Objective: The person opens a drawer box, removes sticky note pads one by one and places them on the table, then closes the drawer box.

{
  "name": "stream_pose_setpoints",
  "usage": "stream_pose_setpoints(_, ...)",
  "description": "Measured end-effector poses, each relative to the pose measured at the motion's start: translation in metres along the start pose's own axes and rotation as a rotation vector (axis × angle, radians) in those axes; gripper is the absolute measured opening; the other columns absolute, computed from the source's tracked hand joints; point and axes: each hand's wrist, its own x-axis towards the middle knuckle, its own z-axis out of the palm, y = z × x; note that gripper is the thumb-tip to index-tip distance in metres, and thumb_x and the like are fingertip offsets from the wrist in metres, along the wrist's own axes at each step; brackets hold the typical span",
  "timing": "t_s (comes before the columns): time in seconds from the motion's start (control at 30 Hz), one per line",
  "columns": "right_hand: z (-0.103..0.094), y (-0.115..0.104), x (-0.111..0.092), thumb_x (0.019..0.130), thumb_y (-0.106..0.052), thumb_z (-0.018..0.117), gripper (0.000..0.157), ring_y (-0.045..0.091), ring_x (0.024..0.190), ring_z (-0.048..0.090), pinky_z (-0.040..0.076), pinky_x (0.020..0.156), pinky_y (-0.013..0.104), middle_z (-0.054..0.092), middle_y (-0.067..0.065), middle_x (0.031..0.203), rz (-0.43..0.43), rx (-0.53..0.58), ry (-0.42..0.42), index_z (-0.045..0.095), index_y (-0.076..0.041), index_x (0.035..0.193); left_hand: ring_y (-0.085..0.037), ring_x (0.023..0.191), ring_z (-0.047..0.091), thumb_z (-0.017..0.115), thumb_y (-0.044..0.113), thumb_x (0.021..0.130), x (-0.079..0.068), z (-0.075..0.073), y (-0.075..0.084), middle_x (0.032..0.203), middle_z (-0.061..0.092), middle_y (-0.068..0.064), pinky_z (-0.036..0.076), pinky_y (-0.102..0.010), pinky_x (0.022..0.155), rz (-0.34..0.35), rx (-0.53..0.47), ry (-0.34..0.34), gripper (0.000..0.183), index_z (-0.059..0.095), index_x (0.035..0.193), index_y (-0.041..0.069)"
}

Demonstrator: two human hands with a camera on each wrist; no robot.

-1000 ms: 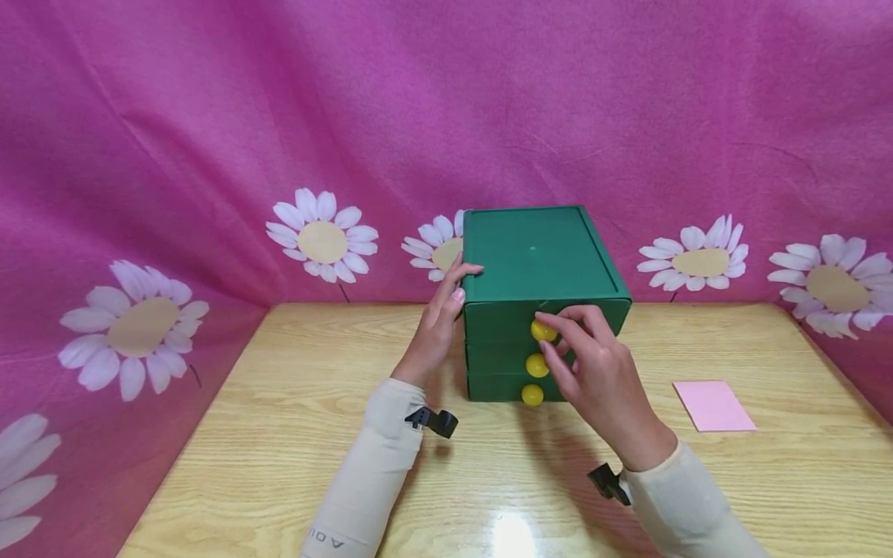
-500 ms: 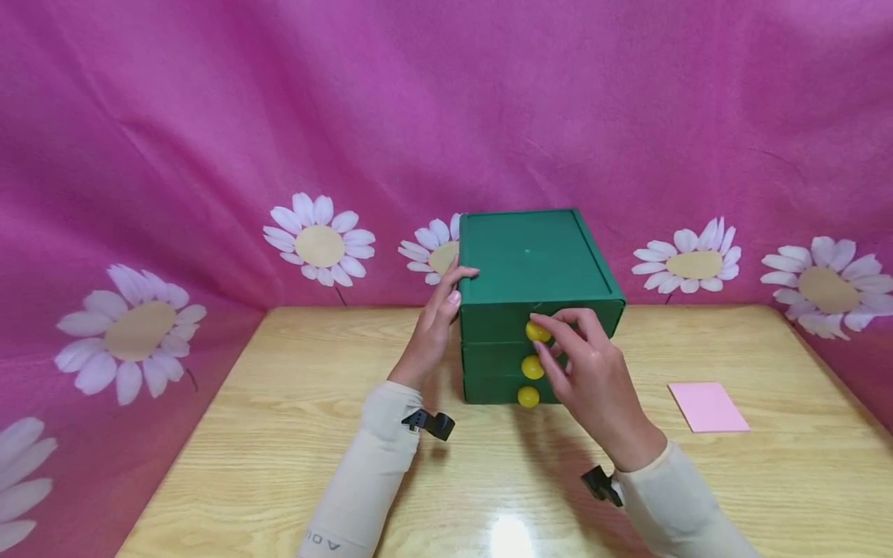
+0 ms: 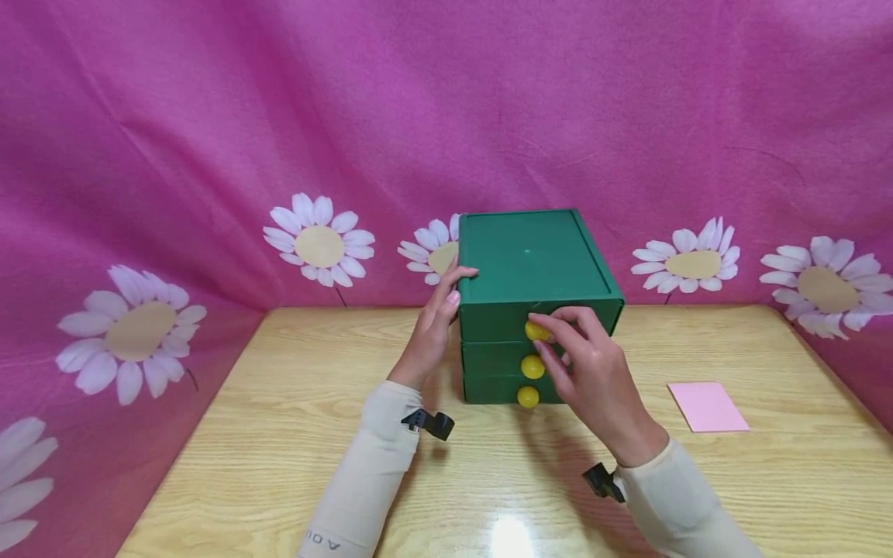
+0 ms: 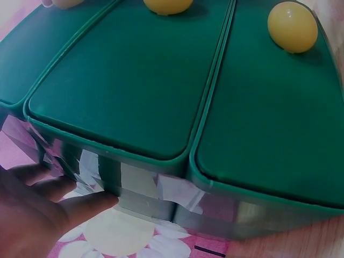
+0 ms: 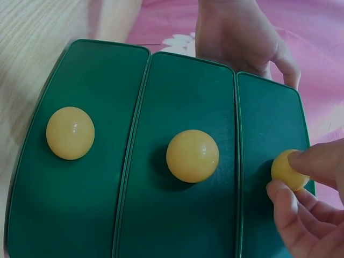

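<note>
A green three-drawer cabinet (image 3: 533,260) stands on the wooden table, each drawer front carrying a round yellow knob. My right hand (image 3: 601,376) pinches the top drawer's knob (image 5: 286,172) between thumb and fingers. Below it, the middle knob (image 5: 192,156) and the bottom knob (image 5: 70,133) are untouched. The drawer fronts lie side by side and look pushed in. My left hand (image 3: 431,329) rests against the cabinet's left side, one fingertip over the top edge. In the left wrist view, its fingers (image 4: 88,208) stretch along the shiny side wall.
A pink square of paper (image 3: 708,407) lies on the wooden table (image 3: 300,434) to the right of the cabinet. Behind stands a magenta cloth (image 3: 488,101) printed with white daisies. Each wrist wears a small black camera mount (image 3: 428,423).
The view shifts slightly, so everything sits a little more to the left. Both hands keep their places on the cabinet, and the top drawer shows no visible movement.
</note>
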Motion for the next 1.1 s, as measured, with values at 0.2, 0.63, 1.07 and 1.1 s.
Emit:
stream_pose_setpoints(0.2,0.0,0.0,0.0,0.075,0.002,0.078,0.044,0.011,0.071,0.056,0.054,0.059,0.029,0.056,0.009,0.105,0.011,0.015,-0.002,0.068,-0.007,0.117,-0.02,0.146,0.009,0.029,0.023,0.103,0.0,0.0,-0.006,0.162,0.006,-0.004,0.024,-0.058,0.11,0.0,-0.012,0.004,0.044,0.037,0.144,0.011)
stream_pose_setpoints(0.63,-0.003,0.0,-0.001,0.077,-0.003,0.078,0.042,0.01,0.078,0.063,0.054,0.058,0.026,0.056,0.005,0.103,0.087,0.009,-0.022,0.065,-0.007,0.117,-0.01,0.145,0.011,0.03,0.045,0.1,0.006,-0.001,-0.038,0.159,0.011,0.016,0.025,-0.059,0.109,0.026,0.003,0.029,0.044,0.041,0.14,0.03)
stream_pose_setpoints(1.07,-0.009,-0.003,-0.003,0.077,-0.003,0.078,0.04,0.008,0.078,0.062,0.053,0.06,0.022,0.059,0.003,0.102,0.122,-0.005,-0.043,0.063,-0.007,0.114,-0.015,0.146,0.01,0.028,0.027,0.104,0.004,-0.002,-0.026,0.162,0.008,0.004,0.024,-0.059,0.11,0.016,0.002,0.011,0.043,0.038,0.144,0.017)
stream_pose_setpoints(1.1,-0.01,-0.003,-0.003,0.077,-0.004,0.078,0.038,0.009,0.078,0.062,0.054,0.06,0.023,0.059,0.003,0.101,0.123,-0.005,-0.043,0.063,-0.006,0.112,-0.016,0.146,0.009,0.028,0.025,0.104,0.003,-0.001,-0.021,0.162,0.008,0.001,0.024,-0.059,0.11,0.014,-0.001,0.008,0.043,0.037,0.144,0.015)
